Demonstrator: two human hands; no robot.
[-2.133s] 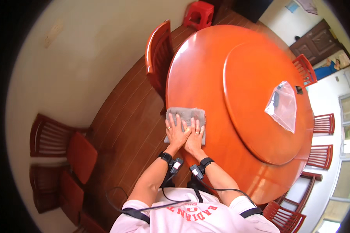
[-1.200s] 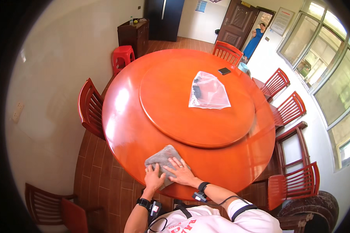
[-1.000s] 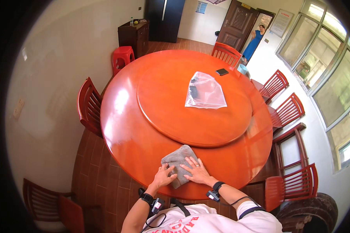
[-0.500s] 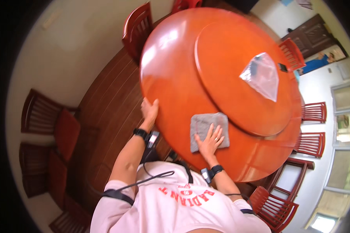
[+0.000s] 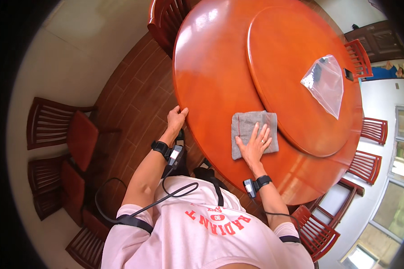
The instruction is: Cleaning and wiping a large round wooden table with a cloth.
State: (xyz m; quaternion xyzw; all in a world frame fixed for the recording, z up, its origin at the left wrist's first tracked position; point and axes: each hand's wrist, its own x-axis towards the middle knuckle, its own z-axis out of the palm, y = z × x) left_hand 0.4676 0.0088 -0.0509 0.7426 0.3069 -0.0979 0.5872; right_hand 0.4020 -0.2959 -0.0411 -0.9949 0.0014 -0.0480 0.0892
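On the glossy round wooden table (image 5: 211,89), my right hand (image 5: 254,145) lies flat on a folded grey cloth (image 5: 247,123). Its fingers are spread, and a ring shows on one of them. The cloth rests beside the raised round turntable (image 5: 296,89), close to the turntable's near left rim. My left hand (image 5: 177,120) is closed on the table's left edge, thumb side up; part of its fingers is hidden below the rim. Both wrists wear a black strap with a small device.
A clear plastic bag (image 5: 325,85) and a dark phone-like thing (image 5: 348,74) lie on the turntable. Wooden chairs (image 5: 83,134) line the left wall. More chairs (image 5: 366,166) stand along the right, near the windows. A black cable (image 5: 166,197) hangs across my shirt.
The view has shifted, so the table sits higher and further right. My left hand has closed more around the table edge. My right hand stays flat on the cloth.
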